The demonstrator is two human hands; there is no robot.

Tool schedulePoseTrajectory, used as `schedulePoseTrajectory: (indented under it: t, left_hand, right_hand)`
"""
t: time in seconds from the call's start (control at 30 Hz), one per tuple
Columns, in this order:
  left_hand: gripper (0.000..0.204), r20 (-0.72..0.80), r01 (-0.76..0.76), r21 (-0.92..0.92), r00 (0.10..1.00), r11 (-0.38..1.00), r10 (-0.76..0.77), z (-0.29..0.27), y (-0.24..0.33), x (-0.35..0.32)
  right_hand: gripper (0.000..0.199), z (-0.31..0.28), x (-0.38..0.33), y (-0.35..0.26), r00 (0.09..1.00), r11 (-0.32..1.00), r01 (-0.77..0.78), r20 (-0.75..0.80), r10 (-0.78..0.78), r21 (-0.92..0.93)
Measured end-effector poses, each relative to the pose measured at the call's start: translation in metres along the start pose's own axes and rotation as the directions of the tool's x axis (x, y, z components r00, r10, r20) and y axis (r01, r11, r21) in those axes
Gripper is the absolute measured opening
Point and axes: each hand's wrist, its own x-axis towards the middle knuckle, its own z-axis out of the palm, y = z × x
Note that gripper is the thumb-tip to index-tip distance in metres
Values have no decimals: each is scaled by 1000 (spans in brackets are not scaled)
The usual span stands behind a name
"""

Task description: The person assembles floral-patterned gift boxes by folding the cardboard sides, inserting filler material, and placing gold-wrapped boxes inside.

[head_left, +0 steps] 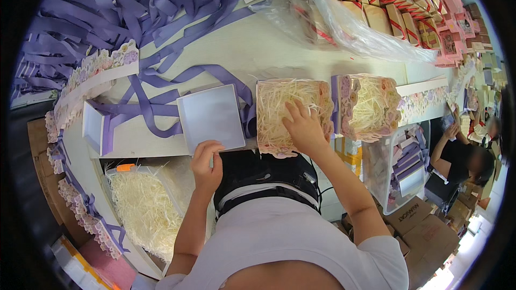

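My right hand (305, 129) lies on pale shredded paper (277, 99) with its fingers spread, pressing into a floral-sided box (325, 94). My left hand (206, 164) is loosely curled at the near edge of a shallow white-lined box part (210, 115); nothing shows inside its fingers. Purple ribbon (156, 121) trails from behind that part toward the left. Just right of the box I am touching stands a second floral box (389, 102), also holding shredded paper.
Heaped purple ribbons (107, 8) cover the far left. Plastic-wrapped boxes with red ribbon (371, 0) stand at the back right. A tub of shredded paper (142, 204) sits below the table's left edge. Beyond a clear bin (384, 172) on the right, another person (457, 156) works.
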Motion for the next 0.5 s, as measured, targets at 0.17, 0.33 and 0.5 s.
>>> schedulePoseTrajectory:
  t: [0.17,0.33,0.5]
  left_hand:
    - [20,97,26,-82,995,996,-18,21,1,11]
    - [23,151,0,-77,989,997,11,37,-2,12]
    - [24,101,130,-109,988,985,-119,33,-15,4]
  right_hand:
    - [24,31,6,-6,994,909,78,33,-100,410]
    - [28,28,16,-6,999,985,35,-28,-31,166]
    - [38,50,45,43,995,691,95,-38,-97,717]
